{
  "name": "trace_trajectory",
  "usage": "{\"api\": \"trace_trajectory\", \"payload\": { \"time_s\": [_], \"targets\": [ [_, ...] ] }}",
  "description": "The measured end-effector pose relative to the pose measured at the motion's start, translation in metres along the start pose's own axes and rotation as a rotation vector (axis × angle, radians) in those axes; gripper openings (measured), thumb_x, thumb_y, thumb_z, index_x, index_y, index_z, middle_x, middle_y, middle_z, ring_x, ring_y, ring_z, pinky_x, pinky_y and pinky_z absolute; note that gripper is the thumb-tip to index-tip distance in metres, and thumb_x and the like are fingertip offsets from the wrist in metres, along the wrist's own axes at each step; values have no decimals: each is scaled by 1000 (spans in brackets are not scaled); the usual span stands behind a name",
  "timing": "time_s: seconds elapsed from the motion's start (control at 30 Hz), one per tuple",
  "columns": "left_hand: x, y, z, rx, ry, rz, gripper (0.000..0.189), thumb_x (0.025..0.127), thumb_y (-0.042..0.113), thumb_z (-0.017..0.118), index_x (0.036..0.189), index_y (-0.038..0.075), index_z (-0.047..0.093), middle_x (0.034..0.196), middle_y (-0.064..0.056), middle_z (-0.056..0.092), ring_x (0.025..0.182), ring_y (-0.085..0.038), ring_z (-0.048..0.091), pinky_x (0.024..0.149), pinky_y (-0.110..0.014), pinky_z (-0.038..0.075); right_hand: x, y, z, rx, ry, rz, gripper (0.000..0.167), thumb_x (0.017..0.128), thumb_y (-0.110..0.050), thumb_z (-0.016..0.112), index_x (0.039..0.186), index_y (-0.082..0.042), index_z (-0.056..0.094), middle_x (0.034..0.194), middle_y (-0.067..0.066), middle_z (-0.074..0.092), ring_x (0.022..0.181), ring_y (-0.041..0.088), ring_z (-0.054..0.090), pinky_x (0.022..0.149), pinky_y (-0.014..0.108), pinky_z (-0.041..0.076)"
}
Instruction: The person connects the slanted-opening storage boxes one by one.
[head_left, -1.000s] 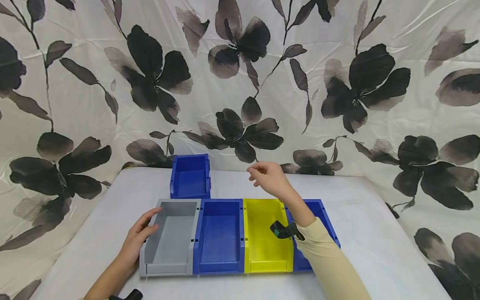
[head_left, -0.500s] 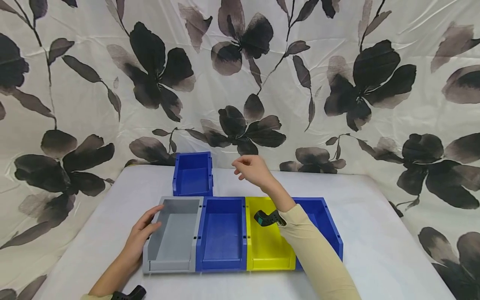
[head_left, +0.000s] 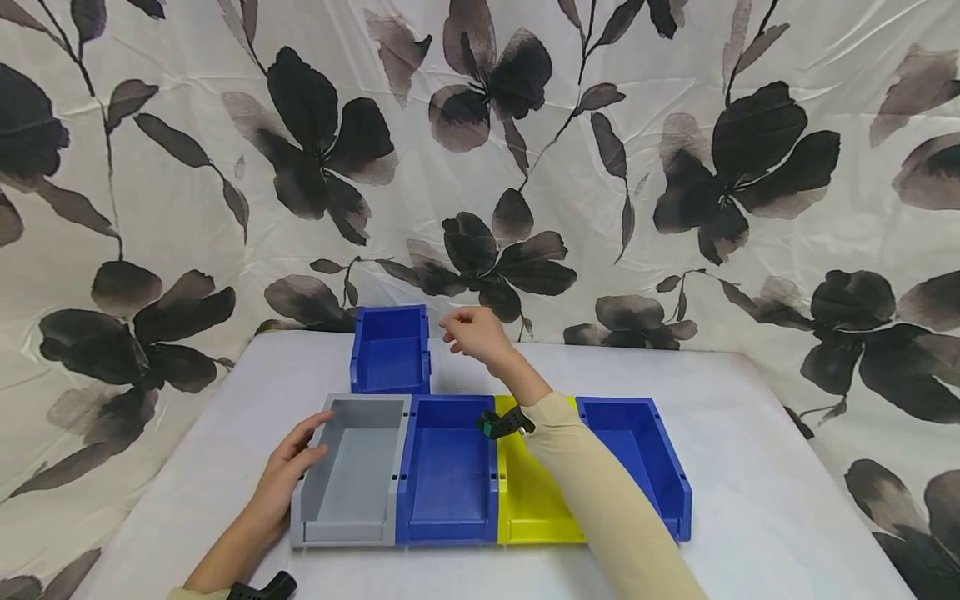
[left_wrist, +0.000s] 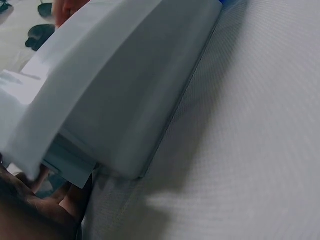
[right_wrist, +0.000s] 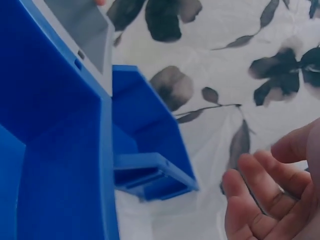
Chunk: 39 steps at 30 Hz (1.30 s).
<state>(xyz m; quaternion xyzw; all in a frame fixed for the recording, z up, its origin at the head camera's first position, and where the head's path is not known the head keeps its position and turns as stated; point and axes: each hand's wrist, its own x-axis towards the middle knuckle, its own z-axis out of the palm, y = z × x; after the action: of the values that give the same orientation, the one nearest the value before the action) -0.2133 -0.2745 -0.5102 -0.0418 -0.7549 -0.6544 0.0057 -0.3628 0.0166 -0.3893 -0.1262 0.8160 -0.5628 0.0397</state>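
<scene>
Four-walled plastic bins stand in a joined row on the white table: a grey bin (head_left: 356,467), a blue bin (head_left: 450,467), a yellow bin (head_left: 532,508) and another blue bin (head_left: 626,442). Behind the grey and first blue ones sits a separate blue bin (head_left: 391,354). My left hand (head_left: 281,471) holds the grey bin's left wall, thumb and a fingertip over its rim; its other fingers are mostly hidden. In the air right of the rear bin is my right hand (head_left: 476,335), fingers loosely bent and holding nothing. The right wrist view shows that hand (right_wrist: 270,195) apart from the bins.
A white-covered table (head_left: 772,500) extends on both sides of the row. Behind it hangs a floral cloth (head_left: 600,208). My right forearm sleeve (head_left: 600,492) passes over the yellow bin and hides part of it.
My right hand has moved left, towards the separate rear blue bin. The left hand stays on the grey bin, and the whole head view has shifted slightly.
</scene>
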Motion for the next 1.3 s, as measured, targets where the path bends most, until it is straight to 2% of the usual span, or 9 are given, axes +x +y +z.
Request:
{"api": "trace_trajectory", "payload": {
  "time_s": [0.33,0.63,0.87,1.0,1.17,1.23,1.3],
  "targets": [
    [0,3,3,2,11,14,48,100,13,52,146,8,40,159,-18,14,145,-40,3,108,-66,9,16,12,29,138,93,101,26,97,-21,59,110,-1,69,91,12,66,69,16,63,61,27,50],
    [2,2,4,11,9,22,46,100,11,51,145,7,41,159,-18,16,145,-40,5,108,-66,12,26,23,42,209,227,121,23,92,-14,60,107,1,70,80,2,61,65,13,52,56,26,44],
    [3,2,2,13,6,17,47,100,13,51,145,8,40,159,-18,15,145,-40,4,107,-66,11,30,25,62,251,287,181,29,89,-11,60,114,-1,68,100,3,66,76,10,50,61,26,44],
    [2,0,1,16,10,10,46,100,13,51,145,8,41,159,-18,15,145,-40,5,108,-66,11,32,27,73,306,305,219,32,87,-9,60,117,0,66,103,5,64,78,13,50,63,27,42],
    [2,1,1,15,12,14,46,100,11,51,145,8,41,159,-18,15,145,-40,5,107,-66,11,35,29,80,351,283,269,40,87,-9,61,127,-3,62,120,10,61,100,22,57,81,36,49],
    [2,1,1,14,13,12,46,100,12,51,145,8,40,159,-18,15,144,-41,4,107,-67,11,36,31,82,366,269,287,44,87,-9,62,131,-4,59,128,13,58,110,26,56,91,41,47],
    [1,1,1,20,12,1,47,100,13,51,145,8,40,159,-18,14,144,-41,4,107,-68,11,35,34,84,377,260,301,48,86,-8,64,133,-5,58,131,15,56,113,29,55,94,43,46]
  ]
}}
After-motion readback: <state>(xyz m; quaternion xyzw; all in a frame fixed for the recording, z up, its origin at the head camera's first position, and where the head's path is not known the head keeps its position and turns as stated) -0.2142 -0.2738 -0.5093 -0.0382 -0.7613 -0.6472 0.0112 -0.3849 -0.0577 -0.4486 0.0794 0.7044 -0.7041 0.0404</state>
